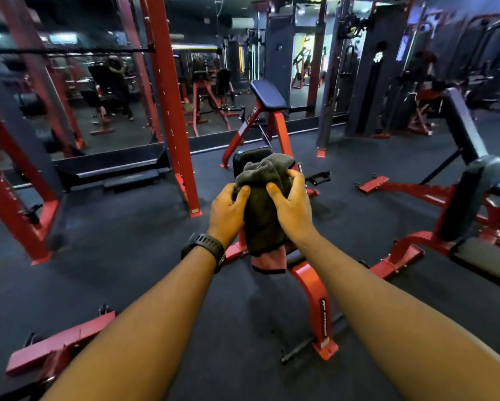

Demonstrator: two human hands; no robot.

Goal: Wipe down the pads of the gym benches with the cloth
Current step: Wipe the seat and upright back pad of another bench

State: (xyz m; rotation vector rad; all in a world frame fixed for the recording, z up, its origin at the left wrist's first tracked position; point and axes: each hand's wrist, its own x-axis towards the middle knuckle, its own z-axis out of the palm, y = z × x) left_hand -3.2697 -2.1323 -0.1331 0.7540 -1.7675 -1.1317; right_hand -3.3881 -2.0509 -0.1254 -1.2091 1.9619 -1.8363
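At the centre of the frame, the left hand (228, 208) and right hand (293, 205) both grip a bunched grey cloth (264, 198), fingers curled round it, above a red-framed bench (312, 285).

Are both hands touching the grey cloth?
Touching. The head view shows the left hand and the right hand both gripping the grey cloth, fingers curled round it.
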